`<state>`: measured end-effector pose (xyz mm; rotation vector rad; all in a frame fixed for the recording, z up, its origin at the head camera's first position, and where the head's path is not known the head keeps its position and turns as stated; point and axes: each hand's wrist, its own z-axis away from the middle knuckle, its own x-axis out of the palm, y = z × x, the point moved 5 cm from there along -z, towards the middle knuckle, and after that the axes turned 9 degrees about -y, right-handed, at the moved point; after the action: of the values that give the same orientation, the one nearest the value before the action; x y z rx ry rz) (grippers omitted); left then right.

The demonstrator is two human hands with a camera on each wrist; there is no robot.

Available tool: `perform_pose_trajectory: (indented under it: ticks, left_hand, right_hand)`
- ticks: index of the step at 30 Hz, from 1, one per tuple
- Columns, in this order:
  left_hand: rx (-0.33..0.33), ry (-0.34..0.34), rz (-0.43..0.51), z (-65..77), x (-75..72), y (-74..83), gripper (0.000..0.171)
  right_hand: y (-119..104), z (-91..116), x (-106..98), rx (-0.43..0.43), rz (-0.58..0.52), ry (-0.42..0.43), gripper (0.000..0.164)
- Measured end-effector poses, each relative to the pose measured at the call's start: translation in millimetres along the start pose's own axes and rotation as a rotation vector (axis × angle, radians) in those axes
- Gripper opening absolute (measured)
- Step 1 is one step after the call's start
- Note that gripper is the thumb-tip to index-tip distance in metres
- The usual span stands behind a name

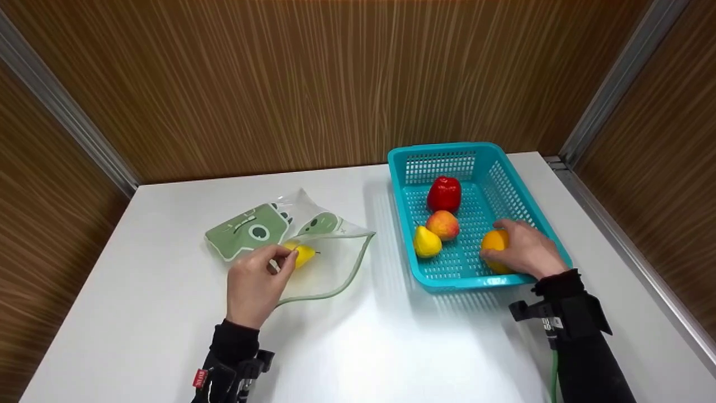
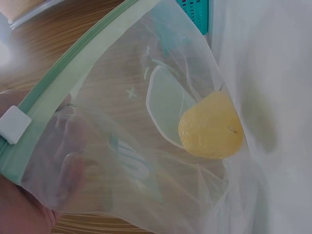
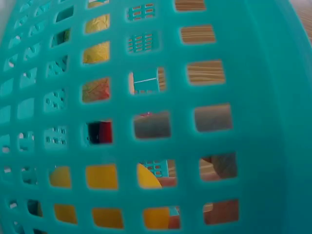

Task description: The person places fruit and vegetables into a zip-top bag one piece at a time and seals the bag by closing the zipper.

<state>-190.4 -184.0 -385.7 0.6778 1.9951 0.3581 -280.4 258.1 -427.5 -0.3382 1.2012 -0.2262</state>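
Note:
My left hand pinches the rim of a clear zip bag with a green edge and a white slider, holding its mouth up. Inside the bag lies a yellow pear, seen through the plastic in the left wrist view. My right hand reaches into the turquoise basket, thumb and fingers around an orange at the near right corner. From the right wrist, the basket's wall covers most of that hand and the orange.
Also in the basket are a red bell pepper, a peach and another yellow pear. The bag's green monster print lies flat on the white table. A wood-grain panel stands behind.

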Motion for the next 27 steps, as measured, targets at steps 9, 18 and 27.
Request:
perform_pose_trajectory:
  ticks: [9, 18, 27]
  left_hand:
    - [0.011, -0.002, 0.023, -0.4, 0.8, 0.4, 0.007]
    - [-0.002, -0.009, 0.022, -0.3, 0.6, 0.5, 0.007]
    - [-0.004, -0.018, 0.025, 0.1, 0.3, 0.5, 0.007]
  right_hand:
    - [1.3, -2.5, 8.1, -0.013, 0.01, -0.096, 0.083]
    - [1.7, -4.6, 9.5, -0.011, 0.018, -0.118, 0.082]
    - [-0.8, -4.3, 3.2, -0.025, 0.012, -0.008, 0.08]
